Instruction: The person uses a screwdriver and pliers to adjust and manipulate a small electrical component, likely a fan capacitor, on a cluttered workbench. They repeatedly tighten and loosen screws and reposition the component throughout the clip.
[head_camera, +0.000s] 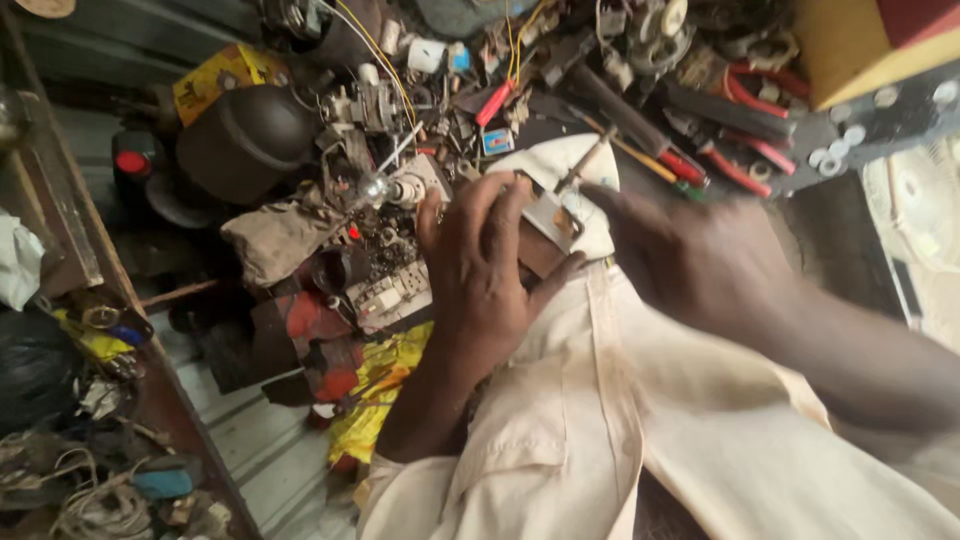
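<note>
**Small part pinned on the knee, thin tool slanting above it**

Left hand (480, 275) is down on the knee, fingers curled over a small brownish block (540, 250) with a pale metal plate (552, 215) on its top. The thumb shows on the right side of the block, the other fingers wrap the left and top edge, so the part sits clamped between them, resting on the cream trouser cloth (590, 400). The plate's bright face looks up toward the camera, one corner poking out past the fingertips toward the upper right.

Right hand (690, 255) comes in from the right, blurred, its fingers stretched toward the block and just beside it. Whether those fingers are pinched on anything, I cannot tell; the blur hides it. A thin rod-like tool (588, 160) rises from the plate, its long axis slanting up and to the right, lower end meeting the plate, upper end pointing toward the heap of clutter.

Behind the knee: red-handled pliers (740, 165) lying well apart at upper right, a dark rounded helmet-like shell (245, 135) at left, a clear bulb (375, 188) near the left fingertips.
</note>
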